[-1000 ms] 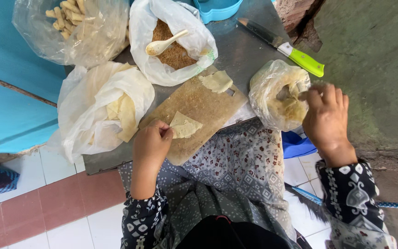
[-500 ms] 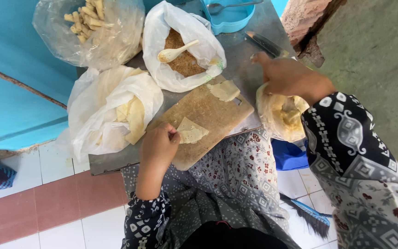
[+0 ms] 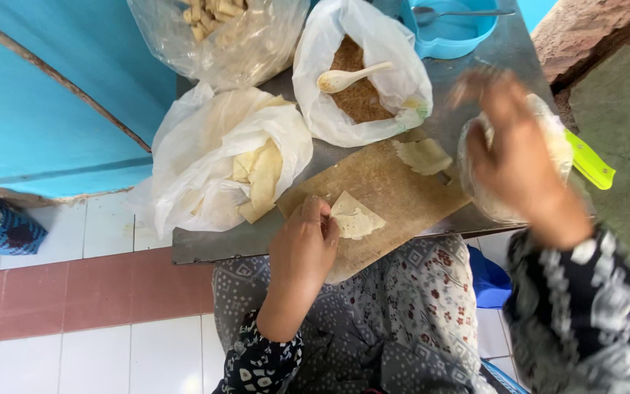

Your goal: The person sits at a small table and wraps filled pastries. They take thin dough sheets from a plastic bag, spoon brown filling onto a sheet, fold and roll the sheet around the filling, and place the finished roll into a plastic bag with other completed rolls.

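Pinning pale wrapper sheet (image 3: 356, 217) on wooden board (image 3: 380, 191) with my left hand (image 3: 302, 252), fingertips closed down on sheet's 9 o'clock edge. My right hand (image 3: 513, 157), blurred, is now lifting at 3 o'clock over clear bag (image 3: 508, 157), having left knife (image 3: 588, 162) side; fingers loosely curled, grip unclear. Second sheet (image 3: 422, 155) is lying at board's 1 o'clock; spoon (image 3: 348, 77) is resting in brown filling bag (image 3: 362, 73).

Home food-prep corner | steel worktop (image 3: 490, 55) against blue wall (image 3: 52, 87) | tiled floor (image 3: 74, 306) | cutting board (image 3: 388, 197), bags of dough sheets (image 3: 257, 168) and filling (image 3: 359, 95)
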A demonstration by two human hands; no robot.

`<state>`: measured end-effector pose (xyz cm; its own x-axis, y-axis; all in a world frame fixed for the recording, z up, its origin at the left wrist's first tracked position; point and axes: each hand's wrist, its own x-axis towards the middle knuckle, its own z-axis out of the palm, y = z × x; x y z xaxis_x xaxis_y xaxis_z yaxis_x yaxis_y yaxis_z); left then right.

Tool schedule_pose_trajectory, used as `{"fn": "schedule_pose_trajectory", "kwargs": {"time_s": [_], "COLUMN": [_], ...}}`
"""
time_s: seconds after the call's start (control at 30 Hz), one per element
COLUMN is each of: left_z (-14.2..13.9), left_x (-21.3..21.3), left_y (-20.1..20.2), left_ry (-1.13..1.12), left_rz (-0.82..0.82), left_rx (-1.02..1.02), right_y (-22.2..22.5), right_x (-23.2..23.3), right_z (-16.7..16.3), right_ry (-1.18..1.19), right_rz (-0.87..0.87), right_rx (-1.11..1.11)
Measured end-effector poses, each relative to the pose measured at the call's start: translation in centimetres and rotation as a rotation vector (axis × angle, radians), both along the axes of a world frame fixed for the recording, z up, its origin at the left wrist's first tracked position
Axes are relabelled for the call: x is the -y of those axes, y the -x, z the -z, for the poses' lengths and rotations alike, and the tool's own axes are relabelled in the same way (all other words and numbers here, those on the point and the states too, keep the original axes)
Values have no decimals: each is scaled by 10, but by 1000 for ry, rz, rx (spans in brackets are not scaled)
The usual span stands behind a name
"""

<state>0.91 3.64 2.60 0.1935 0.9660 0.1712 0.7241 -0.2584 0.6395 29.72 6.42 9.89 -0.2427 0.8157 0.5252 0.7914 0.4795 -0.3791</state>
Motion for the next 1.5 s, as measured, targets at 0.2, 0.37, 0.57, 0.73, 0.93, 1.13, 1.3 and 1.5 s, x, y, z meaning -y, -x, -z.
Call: {"fn": "schedule_pose_trajectory", "kwargs": {"time_s": [0.2, 0.37, 0.57, 0.73, 0.93, 1.13, 1.3, 1.5], "left_z": [-4, -5, -3, -2, -5, -8, -7, -5], "left_x": [4, 8, 10, 8, 8, 3, 2, 6], "left_y": [1, 1, -1, -2, -2, -2, 0, 6], "left_ry": [-50, -43, -91, -90, -211, -143, -110, -118], "left_rz": [-32, -36, -42, 6, 100, 170, 140, 153], "left_rx": [25, 21, 15, 26, -89, -91, 38, 10], "right_y": [87, 96, 93, 104, 68, 55, 64, 59], "right_x": [41, 44, 39, 35, 12, -96, -153, -139], "right_z": [53, 53, 31, 28, 26, 35, 42, 12], "right_ry": [281, 337, 394, 435, 25, -59, 65, -12], "right_rz": [-101, -45, 85, -14, 117, 131, 187, 47], "right_rx": [16, 433, 853, 789, 588, 62, 303, 160]}}
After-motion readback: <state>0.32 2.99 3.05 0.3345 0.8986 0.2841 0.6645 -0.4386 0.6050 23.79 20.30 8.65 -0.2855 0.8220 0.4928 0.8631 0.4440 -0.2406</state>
